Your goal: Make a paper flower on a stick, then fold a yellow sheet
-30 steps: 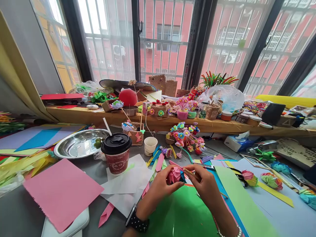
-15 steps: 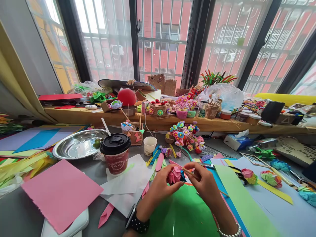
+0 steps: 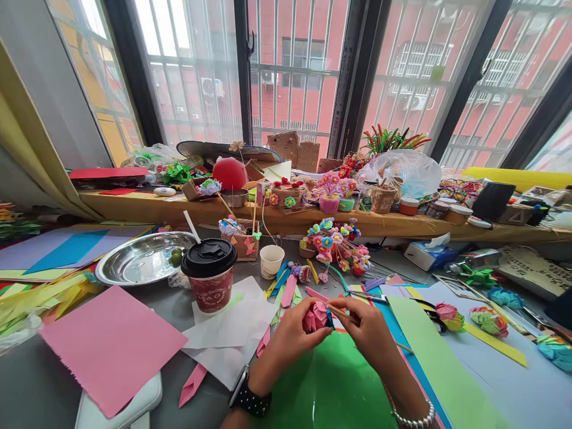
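Observation:
My left hand is closed around a pink folded paper flower with a dark blue part at its right side. My right hand pinches a thin wooden stick, whose tip touches the flower's right edge. The stick's far end shows again past my right wrist. Both hands are above a shiny green sheet. Folded pink paper strips lie just beyond my left hand, and a box cutter lies beyond my right.
A lidded paper cup stands left on white paper, before a metal plate. A square pink sheet lies front left. Finished paper flowers lie right, near a light green strip. A small paper cup stands mid-table.
My hands stay almost in place, the stick still at the flower. The right fingers have shifted slightly, and the view has moved a little.

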`<state>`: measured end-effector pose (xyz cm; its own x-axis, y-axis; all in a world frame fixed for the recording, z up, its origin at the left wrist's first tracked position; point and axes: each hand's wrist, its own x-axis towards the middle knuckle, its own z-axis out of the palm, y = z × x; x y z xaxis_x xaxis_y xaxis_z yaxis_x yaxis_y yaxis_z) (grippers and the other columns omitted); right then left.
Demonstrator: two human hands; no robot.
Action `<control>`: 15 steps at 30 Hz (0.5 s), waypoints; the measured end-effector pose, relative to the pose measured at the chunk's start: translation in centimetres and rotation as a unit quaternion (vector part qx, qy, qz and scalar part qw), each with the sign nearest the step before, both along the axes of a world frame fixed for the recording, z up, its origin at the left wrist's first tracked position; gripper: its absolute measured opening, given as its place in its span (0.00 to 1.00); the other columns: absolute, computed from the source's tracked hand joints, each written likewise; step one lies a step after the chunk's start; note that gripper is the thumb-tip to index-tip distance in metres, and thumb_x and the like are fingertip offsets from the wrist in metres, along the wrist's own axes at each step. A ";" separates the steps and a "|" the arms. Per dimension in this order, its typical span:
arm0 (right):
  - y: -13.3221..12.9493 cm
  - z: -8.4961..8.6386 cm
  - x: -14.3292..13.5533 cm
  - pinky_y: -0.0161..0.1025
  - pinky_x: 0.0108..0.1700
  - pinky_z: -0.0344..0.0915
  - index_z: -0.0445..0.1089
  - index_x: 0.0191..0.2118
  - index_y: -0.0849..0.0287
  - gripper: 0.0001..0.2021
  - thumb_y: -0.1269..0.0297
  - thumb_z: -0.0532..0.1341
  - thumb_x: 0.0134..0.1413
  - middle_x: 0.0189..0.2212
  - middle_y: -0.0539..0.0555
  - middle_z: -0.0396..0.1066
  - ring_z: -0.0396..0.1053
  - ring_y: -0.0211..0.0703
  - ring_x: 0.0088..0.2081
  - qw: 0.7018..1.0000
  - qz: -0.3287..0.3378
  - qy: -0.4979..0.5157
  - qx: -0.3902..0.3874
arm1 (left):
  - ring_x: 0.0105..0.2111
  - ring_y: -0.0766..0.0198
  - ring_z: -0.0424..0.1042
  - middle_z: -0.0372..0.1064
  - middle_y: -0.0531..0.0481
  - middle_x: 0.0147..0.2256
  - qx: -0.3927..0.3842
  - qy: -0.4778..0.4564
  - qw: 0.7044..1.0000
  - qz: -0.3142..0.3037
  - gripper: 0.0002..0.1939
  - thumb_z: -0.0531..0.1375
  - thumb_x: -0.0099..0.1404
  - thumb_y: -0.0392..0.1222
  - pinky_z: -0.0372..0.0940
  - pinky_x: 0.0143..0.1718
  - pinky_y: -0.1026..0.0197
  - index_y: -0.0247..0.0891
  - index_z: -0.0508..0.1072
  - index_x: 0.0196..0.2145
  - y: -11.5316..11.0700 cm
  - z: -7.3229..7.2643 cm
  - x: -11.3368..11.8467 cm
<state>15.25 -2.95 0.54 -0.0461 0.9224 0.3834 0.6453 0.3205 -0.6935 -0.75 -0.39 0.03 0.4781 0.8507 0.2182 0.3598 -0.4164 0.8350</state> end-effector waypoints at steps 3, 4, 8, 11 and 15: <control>0.0 0.0 -0.1 0.33 0.25 0.61 0.71 0.34 0.57 0.10 0.66 0.53 0.49 0.31 0.52 0.72 0.65 0.38 0.23 1.000 -0.009 -0.013 0.011 | 0.34 0.60 0.66 0.69 0.50 0.36 -0.001 -0.007 1.000 0.003 0.18 0.58 0.52 0.44 0.59 0.37 0.62 0.37 0.66 0.41 0.1 -0.1 0.0; 0.0 0.1 -0.2 0.33 0.25 0.62 0.71 0.34 0.57 0.10 0.67 0.53 0.49 0.31 0.52 0.72 0.65 0.38 0.24 1.000 -0.010 -0.018 0.012 | 0.34 0.60 0.66 0.69 0.50 0.36 -0.001 -0.005 1.000 0.007 0.18 0.58 0.52 0.44 0.59 0.36 0.62 0.37 0.66 0.41 0.1 -0.2 0.1; 0.0 0.0 -0.4 0.35 0.27 0.63 0.70 0.34 0.57 0.11 0.69 0.52 0.48 0.31 0.53 0.72 0.67 0.41 0.27 0.999 -0.017 -0.025 0.011 | 0.32 0.60 0.66 0.69 0.50 0.34 -0.010 0.003 0.999 0.034 0.18 0.59 0.51 0.46 0.60 0.34 0.62 0.37 0.66 0.39 0.0 -0.3 0.4; 0.1 -0.4 -0.6 0.35 0.30 0.64 0.69 0.34 0.57 0.11 0.72 0.52 0.46 0.32 0.53 0.72 0.69 0.42 0.31 0.999 -0.023 -0.024 0.013 | 0.33 0.59 0.66 0.69 0.49 0.34 -0.015 0.001 0.998 0.059 0.18 0.59 0.51 0.48 0.60 0.35 0.61 0.38 0.66 0.39 -0.2 -0.4 0.7; 0.3 -0.7 -0.5 0.35 0.30 0.64 0.68 0.35 0.57 0.11 0.72 0.52 0.45 0.33 0.53 0.72 0.69 0.43 0.33 0.999 -0.031 -0.032 -0.002 | 0.36 0.58 0.66 0.69 0.48 0.37 -0.013 0.002 0.998 0.059 0.18 0.58 0.51 0.47 0.59 0.37 0.60 0.37 0.66 0.39 -0.3 -0.7 0.8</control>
